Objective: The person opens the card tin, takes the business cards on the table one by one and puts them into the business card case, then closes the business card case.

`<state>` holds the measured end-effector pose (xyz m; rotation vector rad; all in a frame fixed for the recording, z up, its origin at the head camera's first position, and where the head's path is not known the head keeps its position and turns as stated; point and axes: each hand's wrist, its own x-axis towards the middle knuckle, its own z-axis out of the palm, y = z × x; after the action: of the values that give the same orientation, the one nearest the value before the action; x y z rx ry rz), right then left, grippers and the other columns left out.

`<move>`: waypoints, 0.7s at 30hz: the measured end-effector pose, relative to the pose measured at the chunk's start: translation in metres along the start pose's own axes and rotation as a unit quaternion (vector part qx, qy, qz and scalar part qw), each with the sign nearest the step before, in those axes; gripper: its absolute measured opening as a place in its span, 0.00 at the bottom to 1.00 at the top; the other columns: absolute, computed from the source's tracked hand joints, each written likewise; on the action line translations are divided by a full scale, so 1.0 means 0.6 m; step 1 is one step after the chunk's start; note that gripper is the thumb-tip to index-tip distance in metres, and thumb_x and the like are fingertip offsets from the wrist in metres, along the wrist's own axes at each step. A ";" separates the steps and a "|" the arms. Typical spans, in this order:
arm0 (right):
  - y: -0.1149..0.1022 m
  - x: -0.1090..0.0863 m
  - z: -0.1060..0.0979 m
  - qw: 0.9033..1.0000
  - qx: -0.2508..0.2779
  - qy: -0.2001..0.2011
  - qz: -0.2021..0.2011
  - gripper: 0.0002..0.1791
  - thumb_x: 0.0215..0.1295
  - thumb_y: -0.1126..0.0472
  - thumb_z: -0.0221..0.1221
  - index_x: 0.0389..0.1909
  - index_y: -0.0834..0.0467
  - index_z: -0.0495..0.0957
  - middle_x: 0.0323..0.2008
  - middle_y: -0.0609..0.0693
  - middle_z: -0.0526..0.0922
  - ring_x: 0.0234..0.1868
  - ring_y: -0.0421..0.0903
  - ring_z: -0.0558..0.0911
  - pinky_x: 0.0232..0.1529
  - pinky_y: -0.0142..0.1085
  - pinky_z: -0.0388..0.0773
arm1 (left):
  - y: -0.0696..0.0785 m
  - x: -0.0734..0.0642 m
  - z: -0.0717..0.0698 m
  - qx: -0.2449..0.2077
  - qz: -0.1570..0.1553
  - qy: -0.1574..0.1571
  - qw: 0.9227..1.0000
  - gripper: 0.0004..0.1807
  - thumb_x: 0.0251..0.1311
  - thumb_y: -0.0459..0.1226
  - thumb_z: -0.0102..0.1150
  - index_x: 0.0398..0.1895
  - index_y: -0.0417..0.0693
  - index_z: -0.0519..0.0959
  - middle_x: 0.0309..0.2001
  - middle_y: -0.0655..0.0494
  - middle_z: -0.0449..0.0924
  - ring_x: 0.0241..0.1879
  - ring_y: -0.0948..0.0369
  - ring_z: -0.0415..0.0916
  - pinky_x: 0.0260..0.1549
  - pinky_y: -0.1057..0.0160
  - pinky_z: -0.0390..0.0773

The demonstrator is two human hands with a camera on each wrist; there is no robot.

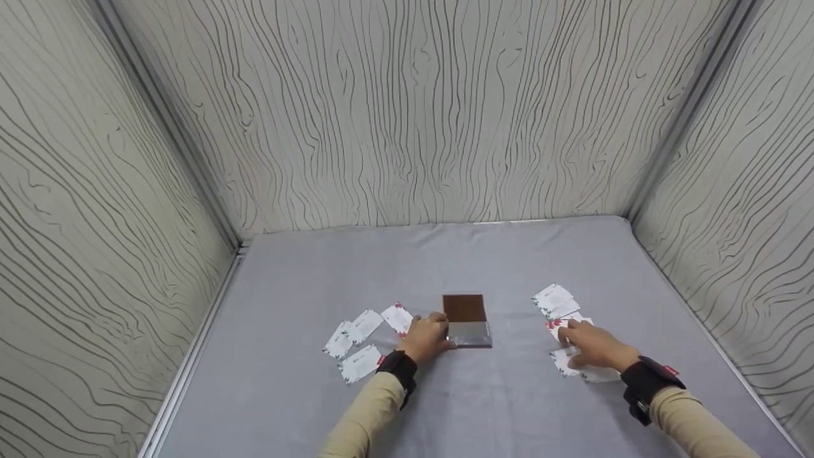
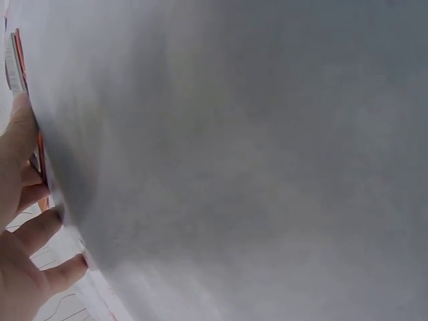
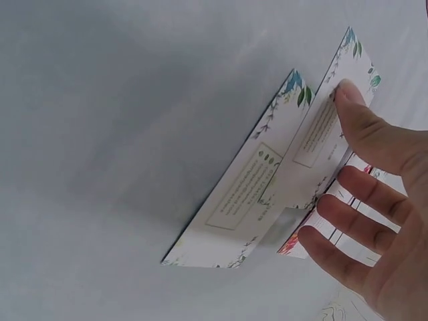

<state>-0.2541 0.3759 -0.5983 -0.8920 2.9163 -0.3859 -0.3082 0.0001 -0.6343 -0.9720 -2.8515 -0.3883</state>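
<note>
A flat card case [image 1: 464, 308], brown in its far half and clear or silvery in its near half, lies opened out at the table's middle. My left hand [image 1: 426, 337] holds its left side, thumb near the front edge; in the left wrist view the thumb touches the thin red-edged case [image 2: 19, 57]. My right hand [image 1: 594, 345] is over the right-hand group of printed cards. In the right wrist view its thumb rests on a white card with blue-green leaves [image 3: 324, 130], fingers slightly bent and apart beside a red-flowered card [image 3: 291, 245]. Another leaf-patterned card [image 3: 234, 200] lies partly underneath.
Several leaf-bordered cards [image 1: 360, 364] lie left of my left hand, with a red-flowered card [image 1: 395, 316] beside its fingers. More white cards [image 1: 552, 299] overlap beyond my right hand. Grey cloth [image 1: 286, 273] covers the table; wood-patterned panels [image 1: 394, 114] enclose it.
</note>
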 end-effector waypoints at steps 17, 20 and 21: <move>0.000 -0.001 0.007 1.000 0.011 0.002 0.014 0.22 0.39 0.66 0.74 0.31 0.54 0.71 0.32 0.46 0.67 0.32 0.47 0.70 0.30 0.43 0.70 | 0.000 0.001 0.002 0.003 -0.003 0.000 1.000 0.16 0.57 0.48 0.69 0.36 0.45 0.83 0.51 0.53 0.79 0.52 0.56 0.78 0.51 0.45 0.73; -0.001 0.002 0.006 1.000 -0.002 0.007 0.012 0.23 0.37 0.66 0.75 0.30 0.54 0.70 0.31 0.46 0.68 0.32 0.49 0.71 0.29 0.44 0.70 | 0.000 0.001 0.003 0.008 0.000 0.005 1.000 0.15 0.57 0.48 0.69 0.35 0.46 0.83 0.51 0.54 0.80 0.50 0.57 0.78 0.49 0.48 0.74; -0.002 0.002 0.005 1.000 -0.009 0.009 0.011 0.23 0.37 0.66 0.75 0.29 0.54 0.70 0.31 0.47 0.68 0.33 0.50 0.71 0.29 0.45 0.71 | 0.000 0.001 0.003 0.009 0.001 0.007 1.000 0.15 0.56 0.48 0.69 0.34 0.46 0.82 0.50 0.54 0.80 0.50 0.57 0.78 0.48 0.49 0.74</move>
<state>-0.2542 0.3737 -0.6009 -0.8634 2.9479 -0.3683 -0.3084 0.0010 -0.6362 -0.9652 -2.8361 -0.3665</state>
